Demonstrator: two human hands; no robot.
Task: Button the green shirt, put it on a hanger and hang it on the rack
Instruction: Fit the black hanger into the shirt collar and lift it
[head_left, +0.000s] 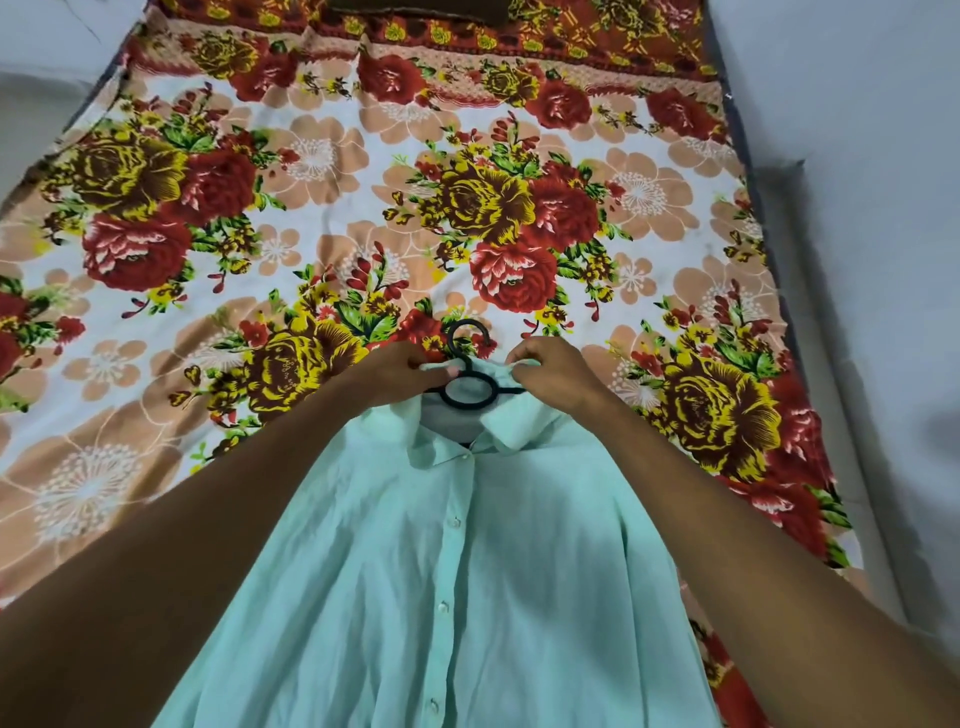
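The pale green shirt (447, 571) lies front up on the bed, its placket buttoned down the middle with several white buttons showing. A black plastic hanger (469, 387) sits inside the neck, its hook and round ring sticking out past the collar. My left hand (400, 371) pinches the back of the collar on the left side of the hook. My right hand (550, 369) pinches the collar on the right side. Both forearms lie over the shirt's shoulders and hide the sleeves.
A floral bedsheet (322, 218) in red, yellow and peach covers the bed. Pale floor (857, 182) runs along the right side and at the far left. A dark object (415, 10) lies at the head of the bed. No rack is in view.
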